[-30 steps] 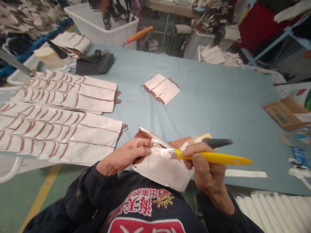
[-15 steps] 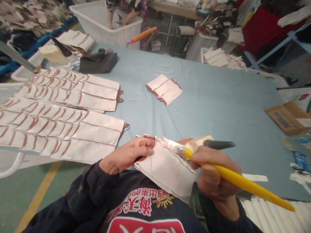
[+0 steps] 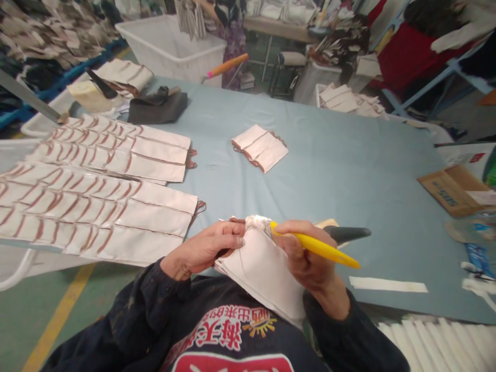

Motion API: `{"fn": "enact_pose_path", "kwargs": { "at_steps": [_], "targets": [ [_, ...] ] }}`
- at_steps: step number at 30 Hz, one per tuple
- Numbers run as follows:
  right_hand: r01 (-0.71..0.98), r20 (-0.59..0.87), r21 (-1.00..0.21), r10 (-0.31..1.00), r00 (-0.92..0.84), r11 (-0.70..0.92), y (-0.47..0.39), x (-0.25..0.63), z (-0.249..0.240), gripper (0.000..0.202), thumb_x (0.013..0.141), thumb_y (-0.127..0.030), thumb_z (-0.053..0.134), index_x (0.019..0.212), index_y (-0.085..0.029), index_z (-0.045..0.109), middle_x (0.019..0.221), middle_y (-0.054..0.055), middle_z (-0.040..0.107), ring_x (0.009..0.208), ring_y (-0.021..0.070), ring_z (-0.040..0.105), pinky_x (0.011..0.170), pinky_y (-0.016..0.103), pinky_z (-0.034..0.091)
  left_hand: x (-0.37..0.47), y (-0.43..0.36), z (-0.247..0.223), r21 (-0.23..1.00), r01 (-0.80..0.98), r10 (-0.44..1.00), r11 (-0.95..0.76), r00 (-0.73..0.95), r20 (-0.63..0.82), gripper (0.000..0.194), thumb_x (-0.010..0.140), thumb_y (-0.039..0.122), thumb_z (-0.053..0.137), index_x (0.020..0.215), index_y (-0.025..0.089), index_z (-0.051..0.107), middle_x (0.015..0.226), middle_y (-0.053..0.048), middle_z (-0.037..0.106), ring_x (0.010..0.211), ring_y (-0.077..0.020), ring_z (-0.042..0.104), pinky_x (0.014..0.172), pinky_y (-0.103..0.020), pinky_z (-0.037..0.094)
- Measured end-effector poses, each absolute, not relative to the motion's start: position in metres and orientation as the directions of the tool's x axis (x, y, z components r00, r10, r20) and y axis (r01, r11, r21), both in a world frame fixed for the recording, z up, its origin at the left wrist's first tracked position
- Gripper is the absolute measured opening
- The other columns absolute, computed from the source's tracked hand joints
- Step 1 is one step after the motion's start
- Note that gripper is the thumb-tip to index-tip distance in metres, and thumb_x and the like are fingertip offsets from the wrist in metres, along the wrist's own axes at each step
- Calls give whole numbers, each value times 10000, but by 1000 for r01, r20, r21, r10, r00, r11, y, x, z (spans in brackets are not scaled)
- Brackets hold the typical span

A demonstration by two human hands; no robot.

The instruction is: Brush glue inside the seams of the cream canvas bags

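Note:
My left hand [image 3: 213,245] pinches the upper left edge of a white fabric piece [image 3: 267,266], which lies against my body at the table's near edge. Closed around a yellow-handled brush [image 3: 315,247], my right hand [image 3: 310,258] holds the bristles against the top edge of that piece, close to my left fingertips. Whitish stuff coats the bristles. Behind my right hand a dark handle [image 3: 349,233] sticks out over a pale object, partly hidden. A small white stack with brown edges [image 3: 260,147] lies farther up the blue table [image 3: 329,170].
Overlapping rows of white pieces with brown edges [image 3: 147,212] cover the left side. Behind them sits a dark cloth bundle [image 3: 158,106]. At the right are a cardboard box [image 3: 451,188] and a white strip [image 3: 387,284]. A person stands beside a white bin [image 3: 166,51] beyond the table.
My right hand has moved left with the brush, whose bristles now press on the piece's edge near my left hand. Across the table, the person now holds up a bunch of pale pieces.

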State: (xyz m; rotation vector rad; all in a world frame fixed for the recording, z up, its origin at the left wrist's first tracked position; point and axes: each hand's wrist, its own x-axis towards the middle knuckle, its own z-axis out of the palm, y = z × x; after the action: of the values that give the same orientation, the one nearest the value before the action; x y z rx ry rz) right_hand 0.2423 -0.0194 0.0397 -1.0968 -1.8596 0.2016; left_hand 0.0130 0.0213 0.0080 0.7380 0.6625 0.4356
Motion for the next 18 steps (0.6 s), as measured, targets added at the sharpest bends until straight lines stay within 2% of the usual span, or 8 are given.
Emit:
{"fn": "enact_pose_path", "kwargs": {
  "at_steps": [2, 5, 7, 9, 12, 15, 18],
  "targets": [
    [621, 679, -484, 712, -178, 617, -17, 240, 38, 198, 1098, -269, 524, 969, -242, 671, 782, 4, 783, 641, 157, 750, 615, 263, 614, 14, 22, 8, 726, -144, 587, 672, 702, -403, 336, 808, 403, 834, 765, 151, 616, 534, 81, 428, 447, -45, 259, 427, -198, 163],
    [688, 702, -454, 703, -115, 566, -20, 239, 29, 181, 1110, -294, 518, 1055, -230, 678, 800, 17, 782, 677, 166, 759, 644, 270, 619, 15, 22, 11, 721, -149, 592, 676, 693, -411, 337, 800, 397, 835, 748, 161, 601, 514, 83, 422, 435, -45, 251, 421, -201, 153],
    [723, 694, -480, 719, -34, 496, -21, 235, 19, 179, 1106, -287, 525, 1124, -222, 690, 874, 40, 798, 730, 177, 774, 679, 283, 633, 17, 22, 15, 723, -151, 594, 674, 693, -409, 347, 786, 386, 842, 722, 167, 580, 523, 81, 419, 444, -46, 262, 424, -200, 156],
    [726, 626, -548, 779, 27, 415, -20, 229, 9, 193, 1101, -267, 524, 1161, -209, 698, 963, 65, 815, 801, 188, 792, 743, 298, 651, 19, 22, 17, 725, -161, 598, 669, 696, -397, 362, 777, 370, 846, 698, 176, 551, 536, 81, 412, 454, -48, 271, 426, -202, 161],
    [737, 544, -591, 837, 65, 328, -14, 220, -1, 224, 1110, -262, 498, 1146, -188, 706, 1022, 86, 824, 876, 196, 803, 812, 306, 656, 22, 23, 19, 738, -158, 594, 656, 711, -377, 371, 772, 370, 852, 693, 179, 544, 548, 79, 409, 458, -50, 267, 429, -213, 168],
    [751, 586, -572, 805, 93, 330, -10, 220, -4, 266, 1131, -310, 473, 1096, -188, 707, 986, 73, 818, 870, 188, 796, 786, 287, 640, 20, 24, 17, 767, -110, 586, 632, 716, -380, 378, 806, 447, 845, 745, 164, 601, 554, 75, 414, 466, -63, 266, 439, -232, 177],
    [754, 584, -591, 797, 154, 288, -6, 229, 2, 318, 1140, -367, 453, 1065, -189, 706, 924, 55, 797, 787, 175, 769, 712, 274, 605, 9, 26, 14, 847, -75, 633, 526, 701, -330, 449, 921, 587, 733, 828, 152, 668, 631, 24, 498, 579, -119, 425, 526, -241, 308]
  ]
}}
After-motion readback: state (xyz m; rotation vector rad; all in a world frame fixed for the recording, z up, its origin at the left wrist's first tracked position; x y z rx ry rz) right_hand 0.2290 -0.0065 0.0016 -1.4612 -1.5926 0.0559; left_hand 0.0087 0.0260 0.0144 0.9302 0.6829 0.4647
